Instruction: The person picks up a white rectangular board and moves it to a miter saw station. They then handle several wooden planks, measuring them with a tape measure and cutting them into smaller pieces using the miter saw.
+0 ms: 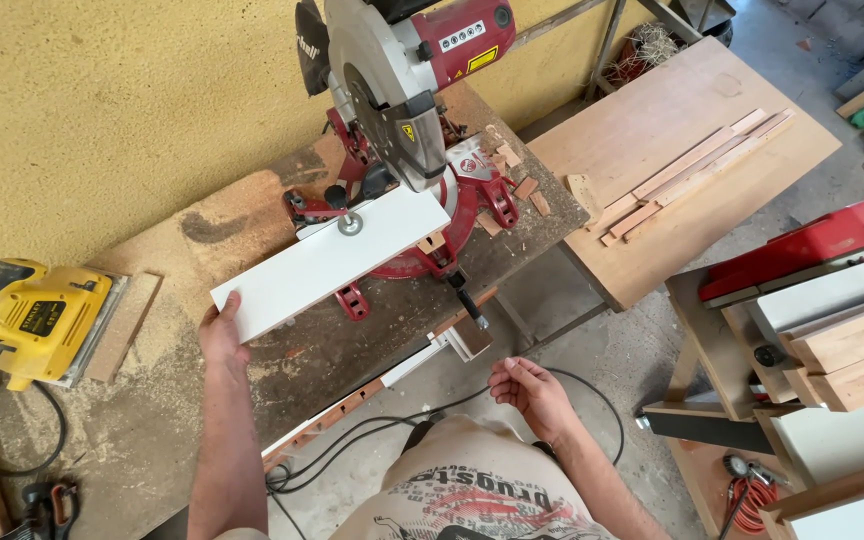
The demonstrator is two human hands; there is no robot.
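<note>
My left hand (222,335) grips the near left end of a white board (327,262). The board lies flat on the bed of a red mitre saw (407,90), its far end under the raised blade guard, and a clamp knob (350,224) presses on it. My right hand (532,390) hovers below the bench edge, fingers loosely curled and apart, holding nothing. It is nearest the saw's front handle (470,308).
A yellow jigsaw (32,320) sits on the sawdust-covered bench (152,400) at left. Wooden strips (692,180) lie on a side table (652,260) at right. Another red machine (812,240) and stacked boards (852,350) stand far right. Cables (352,440) trail on the floor.
</note>
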